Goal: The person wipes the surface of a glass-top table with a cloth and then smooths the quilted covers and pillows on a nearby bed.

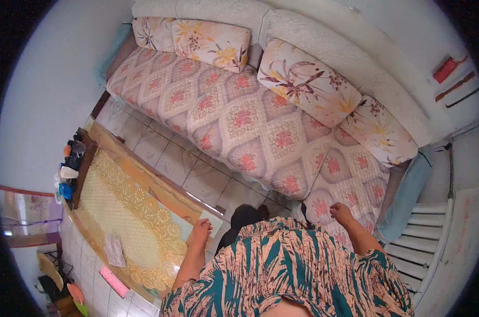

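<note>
My left hand is at the near right corner of a low table, its fingers loosely curled, with no object visible in them. I cannot tell whether it touches the tabletop. Over the near right end of the long sofa hangs my right hand, also curled and holding nothing that I can make out. A quilted cover with pink flowers lies over the sofa seat. Between my hands, below the sofa's front edge, a black shape shows in part; its kind is unclear.
Floral cushions lean along the sofa back. A yellow lace cloth covers the table, with a pale folded cloth on it. Small items line its far left end. White slats stand at the right, and tiled floor separates table and sofa.
</note>
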{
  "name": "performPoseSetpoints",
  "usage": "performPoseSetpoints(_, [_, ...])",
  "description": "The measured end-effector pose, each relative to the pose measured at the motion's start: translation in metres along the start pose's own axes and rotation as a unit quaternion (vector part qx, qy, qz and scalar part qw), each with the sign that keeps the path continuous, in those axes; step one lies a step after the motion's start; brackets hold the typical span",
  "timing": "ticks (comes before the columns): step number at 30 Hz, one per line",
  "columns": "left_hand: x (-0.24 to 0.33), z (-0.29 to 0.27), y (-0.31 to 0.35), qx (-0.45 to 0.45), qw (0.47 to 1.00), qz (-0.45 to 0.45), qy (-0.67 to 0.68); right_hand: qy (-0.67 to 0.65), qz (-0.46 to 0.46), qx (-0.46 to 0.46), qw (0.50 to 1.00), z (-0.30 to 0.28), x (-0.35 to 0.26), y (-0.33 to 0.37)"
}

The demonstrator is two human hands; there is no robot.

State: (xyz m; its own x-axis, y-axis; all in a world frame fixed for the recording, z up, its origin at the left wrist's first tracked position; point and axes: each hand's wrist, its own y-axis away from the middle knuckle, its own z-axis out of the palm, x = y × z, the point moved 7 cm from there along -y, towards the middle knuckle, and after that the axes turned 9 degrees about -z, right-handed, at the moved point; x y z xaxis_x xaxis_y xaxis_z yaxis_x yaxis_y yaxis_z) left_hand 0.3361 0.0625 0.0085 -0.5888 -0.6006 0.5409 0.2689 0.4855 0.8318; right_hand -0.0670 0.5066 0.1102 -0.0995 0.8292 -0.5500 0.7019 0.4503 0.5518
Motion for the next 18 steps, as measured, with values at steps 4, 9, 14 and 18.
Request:
performPoseSetpoints(4, [0.009,0.016,-0.011,-0.007,0.999,0.000,-0.035,-0.100,-0.061,-0.023,0.993,-0.002,-0.068,-0.038])
performPoseSetpoints(9, [0.056,-0.008,-0.087,0.069,0.980,0.098,-0.161,-0.207,-0.043,-0.080,0.974,0.023,-0.076,-0.061])
performPoseSetpoints(14, [0.206,0.047,-0.126,0.072,0.956,0.169,-0.230,0.123,-0.080,-0.029,0.989,0.094,0.120,-0.074])
performPoseSetpoints(18, [0.308,0.092,-0.163,0.064,0.909,0.249,-0.328,0.100,-0.096,-0.120,0.983,0.158,0.140,-0.076])
